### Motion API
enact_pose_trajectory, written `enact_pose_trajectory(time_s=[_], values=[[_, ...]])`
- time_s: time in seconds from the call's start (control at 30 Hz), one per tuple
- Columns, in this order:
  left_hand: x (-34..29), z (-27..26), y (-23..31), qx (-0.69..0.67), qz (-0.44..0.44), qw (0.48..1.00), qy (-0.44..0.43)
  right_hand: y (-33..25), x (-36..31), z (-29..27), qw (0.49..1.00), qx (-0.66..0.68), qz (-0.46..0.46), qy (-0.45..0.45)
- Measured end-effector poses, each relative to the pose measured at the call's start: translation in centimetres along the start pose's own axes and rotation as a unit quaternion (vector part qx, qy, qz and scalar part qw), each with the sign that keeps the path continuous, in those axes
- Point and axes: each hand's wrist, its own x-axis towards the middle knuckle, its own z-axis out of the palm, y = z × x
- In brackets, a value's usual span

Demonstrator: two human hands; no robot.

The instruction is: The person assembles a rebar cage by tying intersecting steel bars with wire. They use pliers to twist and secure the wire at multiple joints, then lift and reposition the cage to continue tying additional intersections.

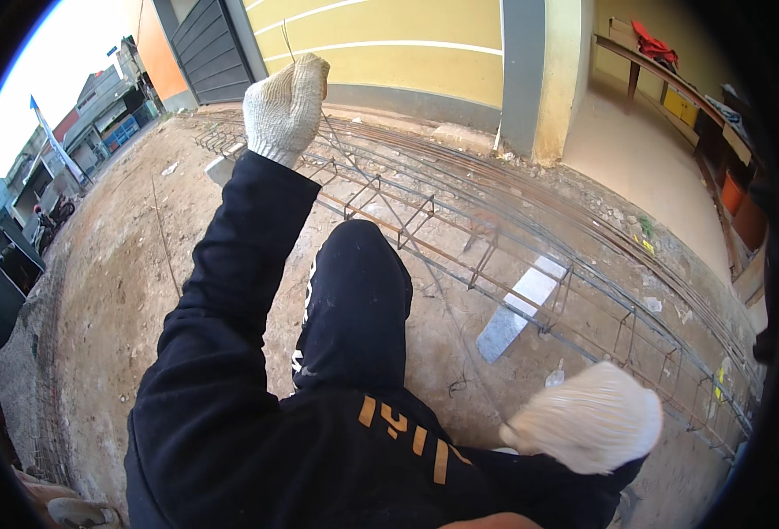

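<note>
A white knitted glove covers my left hand, raised at the upper left and closed in a fist around a thin wire. A short end of the wire sticks up above the fist. From there it slants down across the view to my right hand, also gloved, at the lower right. That hand is blurred, but its fingertips look pinched on the wire's lower part. Behind the wire lies a long rebar cage of bars and square stirrups, running from upper left to lower right. My bent knee is beside it.
A pale block sits under the cage, and another block is near its far left end. Loose long bars lie along the wall. Beyond are a yellow wall, a dark gate and a wooden bench at right.
</note>
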Motion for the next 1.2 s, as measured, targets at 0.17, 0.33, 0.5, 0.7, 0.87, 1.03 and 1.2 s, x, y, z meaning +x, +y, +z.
enact_pose_trajectory(time_s=[0.17, 0.33, 0.5, 0.7, 0.87, 1.03, 1.2], values=[[-2.1, -1.0, -0.3, -0.152, -0.009, 0.985, 0.086, 3.5, -0.7, -3.5, 0.862, 0.170, 0.260, 0.402], [-1.6, -4.0, -3.2, 0.061, 0.004, 0.998, -0.028, 4.7, 2.7, 3.0, 0.897, 0.421, 0.133, 0.040], [-6.7, -5.0, -7.3, 0.281, 0.001, 0.953, -0.116, 3.5, 4.0, 12.6, 0.930, 0.357, 0.088, -0.009], [-15.8, -5.8, -10.4, 0.370, -0.029, 0.912, 0.172, 4.5, 4.3, 16.2, 0.944, 0.321, 0.082, -0.004], [-18.1, -4.1, -11.9, -0.026, -0.370, 0.854, 0.365, 4.4, 4.4, 16.7, 0.922, 0.369, 0.115, -0.018], [-17.2, -3.7, -8.9, -0.338, -0.636, 0.559, 0.411, 3.7, 5.2, 16.9, 0.932, 0.340, 0.122, -0.012], [-17.1, -2.9, -7.1, -0.515, -0.654, 0.453, 0.319, 3.4, 5.0, 17.1, 0.911, 0.382, 0.154, -0.032]])
